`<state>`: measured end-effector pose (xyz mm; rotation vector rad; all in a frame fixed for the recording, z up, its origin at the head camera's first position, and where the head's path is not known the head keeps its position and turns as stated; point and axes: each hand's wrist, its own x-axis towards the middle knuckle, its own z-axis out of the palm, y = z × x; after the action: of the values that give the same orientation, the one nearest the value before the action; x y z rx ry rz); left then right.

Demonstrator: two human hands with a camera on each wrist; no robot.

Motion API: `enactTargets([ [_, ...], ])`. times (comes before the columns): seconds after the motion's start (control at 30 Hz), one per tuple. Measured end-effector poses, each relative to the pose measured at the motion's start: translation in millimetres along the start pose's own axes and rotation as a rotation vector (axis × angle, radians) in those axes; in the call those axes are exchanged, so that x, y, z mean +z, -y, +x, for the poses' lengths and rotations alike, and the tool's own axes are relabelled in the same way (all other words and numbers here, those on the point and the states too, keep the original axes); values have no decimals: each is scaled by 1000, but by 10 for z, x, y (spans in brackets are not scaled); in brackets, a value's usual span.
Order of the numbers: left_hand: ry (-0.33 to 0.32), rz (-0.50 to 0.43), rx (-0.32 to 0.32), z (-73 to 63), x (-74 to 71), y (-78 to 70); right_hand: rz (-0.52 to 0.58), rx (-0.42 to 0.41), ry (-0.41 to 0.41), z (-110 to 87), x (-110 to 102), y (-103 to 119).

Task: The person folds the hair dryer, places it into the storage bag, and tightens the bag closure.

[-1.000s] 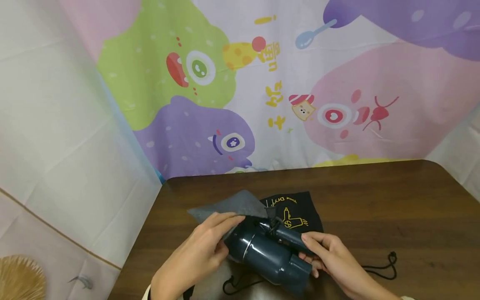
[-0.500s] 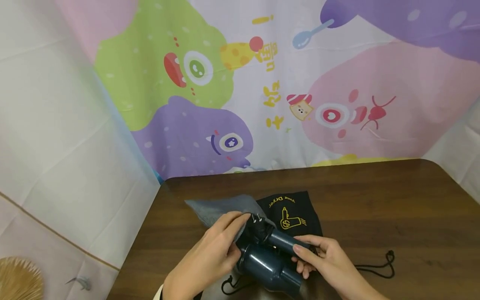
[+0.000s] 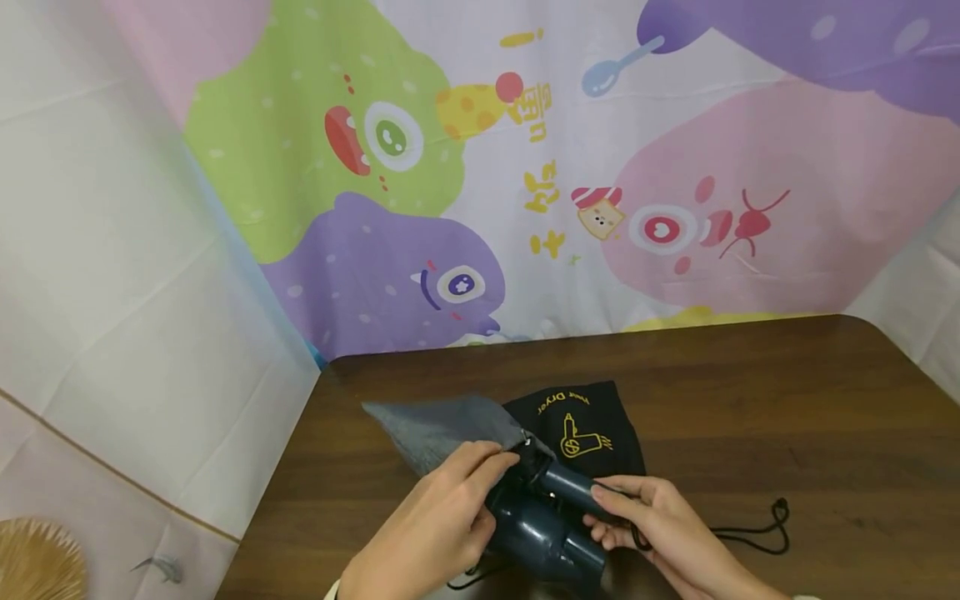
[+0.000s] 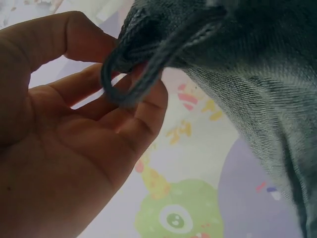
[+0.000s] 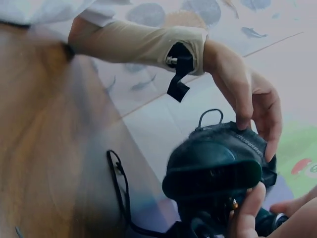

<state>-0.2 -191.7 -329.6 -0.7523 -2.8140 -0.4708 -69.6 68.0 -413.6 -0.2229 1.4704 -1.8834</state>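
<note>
A dark blue hair dryer (image 3: 532, 537) lies low in the head view, its handle (image 3: 573, 483) folded beside the barrel. My right hand (image 3: 656, 517) grips the handle's end with thumb and fingers. At the dryer's rear, my left hand (image 3: 442, 521) pinches the edge of a grey cloth drawstring bag (image 3: 442, 425); the left wrist view shows a cord loop (image 4: 153, 67) at these fingers. A black plug (image 3: 531, 458) with metal pins, partly hidden, sits between the left fingertips and handle. The right wrist view shows the dryer's nozzle (image 5: 213, 176) end-on.
Behind the dryer lies black cloth (image 3: 592, 433) with yellow hair dryer print; whether it joins the grey cloth, I cannot tell. A black cord loop (image 3: 757, 546) lies on the brown table (image 3: 750, 417). A cartoon-printed curtain (image 3: 555, 317) hangs at the back edge.
My left hand has moved right along the dryer's rear towards the handle. The grey cloth has sunk lower and spread left. The right hand keeps its grip; the dryer has turned slightly.
</note>
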Motion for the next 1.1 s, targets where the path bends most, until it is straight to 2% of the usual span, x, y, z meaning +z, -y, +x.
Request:
enactTargets([
  [0.17,-70,-14,79,24,64,-51,73,7,-56,19,4,-27],
  [0.27,-129,-37,83,46,98,-43,131,16,-50,19,15,-40],
  [0.4,-149,-44,-9,73,123,5,197,42,10,25,27,-79],
  [0.6,-85,-24,-193,100,124,70,229,24,124,17,38,-147],
  [0.73,-95,60,-239,111,134,96,200,-4,162,17,44,-167],
  [0.87,-186,108,-217,120,162,121,156,0,148,25,60,-166],
  [1.1,-299,59,-122,145,208,102,44,1,133,17,84,-158],
])
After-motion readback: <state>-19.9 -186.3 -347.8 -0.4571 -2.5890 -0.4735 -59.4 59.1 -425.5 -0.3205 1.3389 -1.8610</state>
